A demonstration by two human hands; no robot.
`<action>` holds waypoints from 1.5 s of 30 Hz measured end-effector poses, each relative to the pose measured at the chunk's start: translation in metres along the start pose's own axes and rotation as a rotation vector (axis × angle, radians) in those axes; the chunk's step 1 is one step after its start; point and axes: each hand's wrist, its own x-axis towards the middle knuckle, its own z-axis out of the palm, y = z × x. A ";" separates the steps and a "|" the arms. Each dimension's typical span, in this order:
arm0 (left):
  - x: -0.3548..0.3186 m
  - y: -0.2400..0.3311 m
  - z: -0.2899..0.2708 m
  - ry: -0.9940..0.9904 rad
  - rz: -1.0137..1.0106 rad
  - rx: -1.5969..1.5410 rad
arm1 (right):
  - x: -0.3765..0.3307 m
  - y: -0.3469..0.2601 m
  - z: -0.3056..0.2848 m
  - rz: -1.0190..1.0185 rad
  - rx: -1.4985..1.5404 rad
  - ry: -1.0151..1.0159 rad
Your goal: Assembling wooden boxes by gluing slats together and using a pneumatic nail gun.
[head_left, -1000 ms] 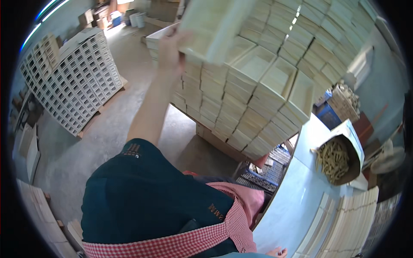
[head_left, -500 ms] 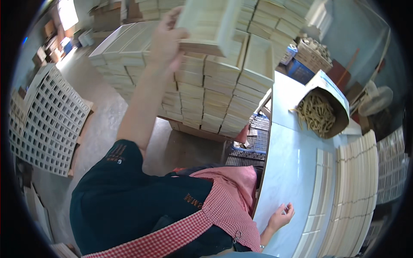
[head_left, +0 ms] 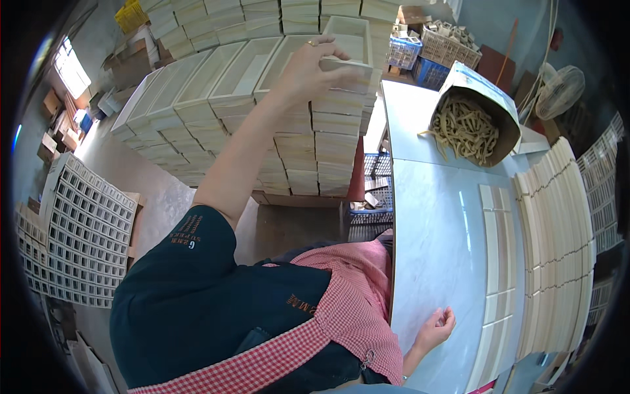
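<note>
My left arm stretches out to a stack of pale wooden boxes. My left hand is closed on the near edge of an open-topped wooden box at the stack's right end. That box lies on top of the others, tilted slightly, and my fingers hide part of its rim. Beside it, more open wooden boxes stand in a row. My right hand rests on the pale marbled table, its fingers loosely curled and apart, with nothing in them.
On the table stand a carton of tan strips, flat wooden strips and a long row of thin wooden boards. Crates of small pieces sit behind. A stack of gridded pieces stands left; a white fan is far right.
The wooden box in my left hand has come down from above the stack onto its right end. My view has shifted; my right hand stays on the table.
</note>
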 end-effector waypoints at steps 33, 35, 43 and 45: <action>-0.067 0.163 0.345 -0.533 0.737 -0.188 | 0.038 0.130 -0.211 -0.059 -0.690 -0.100; -0.051 0.163 0.381 -0.504 0.855 0.020 | 0.031 0.123 -0.222 -0.011 -0.701 -0.117; -0.006 0.174 0.477 -0.870 1.008 0.090 | 0.002 0.048 -0.224 0.026 -0.694 0.079; -0.015 0.176 0.452 -0.785 1.085 0.015 | -0.009 0.045 -0.227 0.147 -0.824 0.149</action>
